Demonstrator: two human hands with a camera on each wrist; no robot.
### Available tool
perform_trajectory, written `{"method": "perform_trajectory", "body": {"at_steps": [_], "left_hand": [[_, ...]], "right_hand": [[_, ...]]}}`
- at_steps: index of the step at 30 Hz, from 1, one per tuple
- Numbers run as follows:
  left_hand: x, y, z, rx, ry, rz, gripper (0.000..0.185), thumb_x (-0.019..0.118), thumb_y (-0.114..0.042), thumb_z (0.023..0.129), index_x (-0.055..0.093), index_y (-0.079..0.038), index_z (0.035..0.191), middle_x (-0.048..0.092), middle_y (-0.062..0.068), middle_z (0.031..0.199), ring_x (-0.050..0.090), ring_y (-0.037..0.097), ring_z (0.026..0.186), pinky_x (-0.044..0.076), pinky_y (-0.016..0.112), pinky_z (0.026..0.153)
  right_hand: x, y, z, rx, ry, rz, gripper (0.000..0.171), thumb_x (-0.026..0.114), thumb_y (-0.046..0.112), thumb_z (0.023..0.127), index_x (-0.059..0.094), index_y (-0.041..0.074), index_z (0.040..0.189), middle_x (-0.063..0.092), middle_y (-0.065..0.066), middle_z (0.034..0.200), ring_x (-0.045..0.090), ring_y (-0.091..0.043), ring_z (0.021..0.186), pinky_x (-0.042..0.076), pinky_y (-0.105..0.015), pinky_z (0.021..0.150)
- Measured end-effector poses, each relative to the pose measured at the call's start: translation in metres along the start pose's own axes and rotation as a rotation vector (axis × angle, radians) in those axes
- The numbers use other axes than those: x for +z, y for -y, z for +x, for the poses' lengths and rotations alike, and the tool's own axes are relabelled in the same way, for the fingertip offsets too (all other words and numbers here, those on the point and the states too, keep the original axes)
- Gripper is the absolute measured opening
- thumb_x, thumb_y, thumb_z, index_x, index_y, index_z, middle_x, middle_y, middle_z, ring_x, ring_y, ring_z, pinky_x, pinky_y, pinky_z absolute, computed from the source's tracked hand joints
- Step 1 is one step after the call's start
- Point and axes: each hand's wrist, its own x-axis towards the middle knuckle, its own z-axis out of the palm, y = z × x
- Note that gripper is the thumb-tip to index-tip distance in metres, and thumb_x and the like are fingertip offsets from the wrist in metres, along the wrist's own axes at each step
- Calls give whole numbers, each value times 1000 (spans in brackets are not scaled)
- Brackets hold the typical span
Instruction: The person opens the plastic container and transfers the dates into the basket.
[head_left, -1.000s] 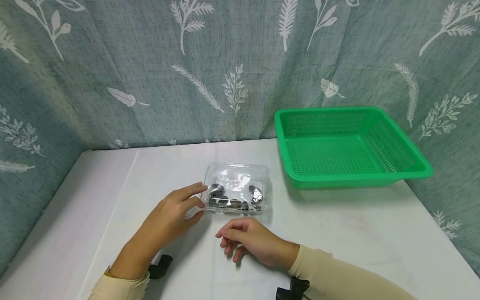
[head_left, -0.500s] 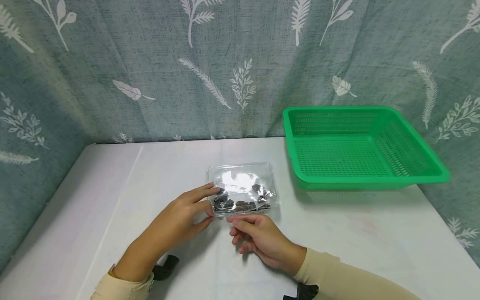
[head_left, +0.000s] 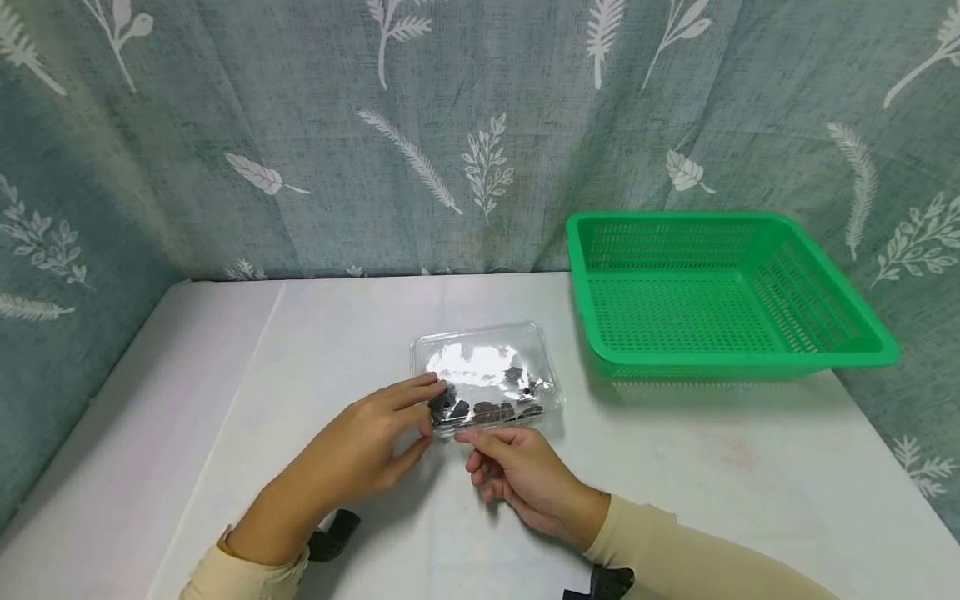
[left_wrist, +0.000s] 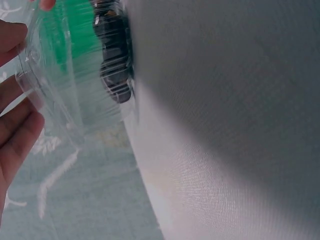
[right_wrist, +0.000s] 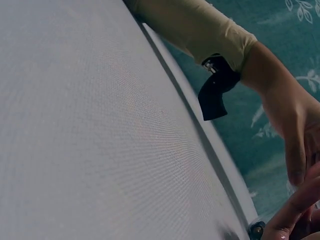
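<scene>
the clear plastic clamshell box [head_left: 487, 358] sits on the white worktop [head_left: 337, 333], left of the green basket [head_left: 750, 360]. the left hand [head_left: 367, 437] grips its near-left corner; the right hand [head_left: 525, 475] pinches the near rim with thumb and index finger. good practice: steady that corner, work the rim gently; thin plastic probably flexes, jolting the dark pieces [head_left: 486, 412] inside.

No words, labels, brand names, numbers or signs could be read in the head view or in either wrist view.
</scene>
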Motion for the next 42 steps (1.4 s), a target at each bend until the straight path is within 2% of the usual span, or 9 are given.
{"method": "perform_trajectory", "body": {"at_steps": [4, 10, 18, 22, 31, 39, 42], "left_hand": [[-2, -1, 1, -2, 7, -7, 23, 84, -7, 78, 63, -17, 77, 65, 13, 133, 60, 30, 129, 55, 42, 98], [-5, -3, 0, -22, 53, -39, 23, 83, -4, 79, 64, -17, 80, 64, 14, 134, 60, 29, 129, 57, 40, 94], [-7, 1, -2, 18, -10, 26, 19, 85, -10, 78, 68, -18, 75, 69, 11, 127, 66, 25, 120, 61, 33, 83], [-5, 2, -2, 35, 1, 27, 19, 85, -9, 77, 68, -18, 74, 69, 12, 127, 66, 26, 121, 61, 32, 82], [-10, -1, 2, 38, 39, 33, 17, 83, -7, 76, 69, -16, 74, 69, 11, 128, 64, 26, 124, 59, 36, 89], [-6, -4, 2, 47, 5, 67, 20, 81, -2, 75, 65, -15, 71, 70, 11, 126, 66, 27, 121, 61, 31, 78], [-2, -3, 2, 55, 3, 74, 20, 81, -2, 75, 65, -13, 70, 71, 12, 124, 66, 28, 119, 61, 32, 78]], "right_hand": [[1, 1, -1, -10, -19, -2, 42, 59, 19, 101, 59, -13, 127, 60, 4, 73, 52, -4, 61, 48, -15, 53], [2, 0, -1, -33, -41, -21, 39, 60, 17, 99, 61, -15, 122, 60, 5, 70, 50, -3, 56, 44, -14, 50], [4, -1, 4, -53, -43, -31, 39, 58, 15, 100, 60, -18, 121, 60, 5, 68, 50, -3, 55, 42, -14, 48], [4, -2, 2, -42, -54, -34, 39, 58, 15, 100, 60, -18, 120, 59, 5, 68, 51, -3, 55, 42, -14, 47], [3, -2, -1, -60, -61, -26, 40, 58, 16, 101, 60, -19, 120, 58, 5, 68, 50, -3, 55, 41, -14, 47], [2, -1, -1, -53, -36, -15, 41, 57, 17, 101, 59, -19, 121, 58, 5, 69, 50, -3, 56, 41, -14, 47], [1, -2, 0, -40, -15, -10, 42, 56, 17, 102, 57, -18, 124, 59, 4, 69, 52, -3, 56, 42, -14, 47]]}}
